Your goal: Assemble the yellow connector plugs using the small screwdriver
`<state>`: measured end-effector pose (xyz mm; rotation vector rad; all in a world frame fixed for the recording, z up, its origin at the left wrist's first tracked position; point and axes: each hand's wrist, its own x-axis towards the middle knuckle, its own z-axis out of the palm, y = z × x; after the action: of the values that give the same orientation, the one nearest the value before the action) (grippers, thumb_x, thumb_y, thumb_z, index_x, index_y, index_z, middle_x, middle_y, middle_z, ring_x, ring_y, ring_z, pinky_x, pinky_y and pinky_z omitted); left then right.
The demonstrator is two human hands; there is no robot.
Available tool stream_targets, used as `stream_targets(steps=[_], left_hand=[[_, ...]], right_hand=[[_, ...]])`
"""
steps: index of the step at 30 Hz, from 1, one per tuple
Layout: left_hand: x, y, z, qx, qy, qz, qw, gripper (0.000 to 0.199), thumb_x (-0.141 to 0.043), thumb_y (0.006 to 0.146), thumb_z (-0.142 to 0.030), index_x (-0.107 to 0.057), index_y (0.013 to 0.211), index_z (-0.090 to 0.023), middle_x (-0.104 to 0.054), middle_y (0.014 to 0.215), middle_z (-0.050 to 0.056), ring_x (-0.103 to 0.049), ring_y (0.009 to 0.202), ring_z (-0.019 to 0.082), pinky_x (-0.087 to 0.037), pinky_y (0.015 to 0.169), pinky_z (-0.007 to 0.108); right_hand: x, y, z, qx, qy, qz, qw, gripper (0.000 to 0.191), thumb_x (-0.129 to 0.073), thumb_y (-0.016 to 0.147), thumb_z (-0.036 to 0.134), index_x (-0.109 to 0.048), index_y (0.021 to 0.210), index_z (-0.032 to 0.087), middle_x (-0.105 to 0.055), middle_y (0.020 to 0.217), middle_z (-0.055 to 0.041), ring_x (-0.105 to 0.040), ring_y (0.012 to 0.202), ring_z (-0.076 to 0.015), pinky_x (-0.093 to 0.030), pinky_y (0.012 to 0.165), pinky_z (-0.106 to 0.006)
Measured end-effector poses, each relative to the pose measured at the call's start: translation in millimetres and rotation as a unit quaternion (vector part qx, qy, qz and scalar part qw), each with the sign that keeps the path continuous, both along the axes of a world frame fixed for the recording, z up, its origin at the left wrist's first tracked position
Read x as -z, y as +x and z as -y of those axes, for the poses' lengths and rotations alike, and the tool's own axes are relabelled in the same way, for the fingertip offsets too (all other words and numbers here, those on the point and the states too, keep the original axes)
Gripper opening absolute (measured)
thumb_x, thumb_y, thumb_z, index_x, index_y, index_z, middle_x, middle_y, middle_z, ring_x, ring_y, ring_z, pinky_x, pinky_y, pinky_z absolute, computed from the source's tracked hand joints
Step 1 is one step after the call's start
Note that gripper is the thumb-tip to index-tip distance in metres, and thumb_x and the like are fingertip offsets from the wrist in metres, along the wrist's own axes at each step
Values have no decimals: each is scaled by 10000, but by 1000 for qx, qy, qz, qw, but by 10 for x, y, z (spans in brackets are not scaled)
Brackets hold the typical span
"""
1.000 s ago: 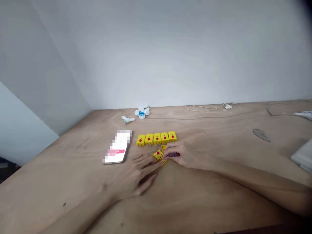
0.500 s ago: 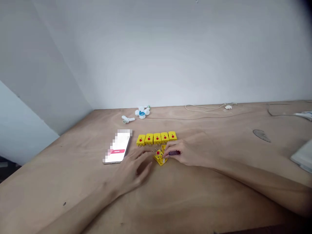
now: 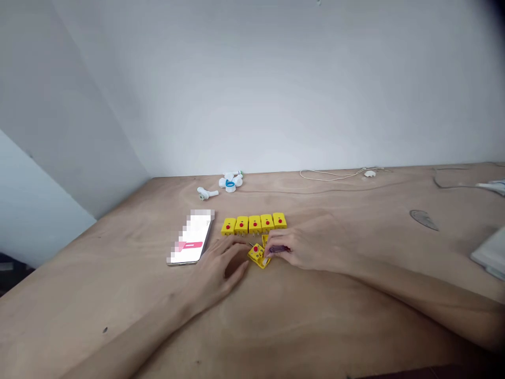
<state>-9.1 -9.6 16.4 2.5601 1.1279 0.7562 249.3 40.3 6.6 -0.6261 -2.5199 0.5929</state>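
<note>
An opened yellow electrical plug (image 3: 256, 252) with a red spot on top lies on the table between my hands, its inside partly showing. My left hand (image 3: 215, 266) rests to its left, thumb and fingers apart, with fingertips at the plug's metal pin; whether they touch is hard to tell. In the fingers of my right hand (image 3: 302, 247) is a purple-handled screwdriver (image 3: 279, 249), held low over the right side of the plug; its tip is hidden. Another yellow casing piece (image 3: 265, 239) shows just behind, partly covered by my right fingers.
Several closed yellow plugs (image 3: 254, 223) stand in a row behind my hands. A phone (image 3: 192, 237) with a lit screen lies at left. White fittings (image 3: 230, 182) and a white pipe-like piece (image 3: 207, 193) sit farther back. A thin cord (image 3: 331, 178) runs near the wall.
Both hands stay almost in place. The screwdriver handle has turned slightly in my right fingers, and my left fingertips have shifted a little at the opened plug.
</note>
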Motion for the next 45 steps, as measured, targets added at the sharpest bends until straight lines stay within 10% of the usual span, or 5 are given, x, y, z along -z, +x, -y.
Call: stream_targets(steps=[45], left_hand=[[129, -61, -137, 2, -77, 28, 997, 137, -640, 959, -339, -637, 1063, -251, -664, 1119, 38, -601, 1058, 247, -484, 927, 401]], right_hand=[[18, -30, 30, 84, -26, -14, 996, 127, -641, 958, 247, -719, 879, 186, -718, 845, -25, -607, 719, -161, -472, 697, -292]])
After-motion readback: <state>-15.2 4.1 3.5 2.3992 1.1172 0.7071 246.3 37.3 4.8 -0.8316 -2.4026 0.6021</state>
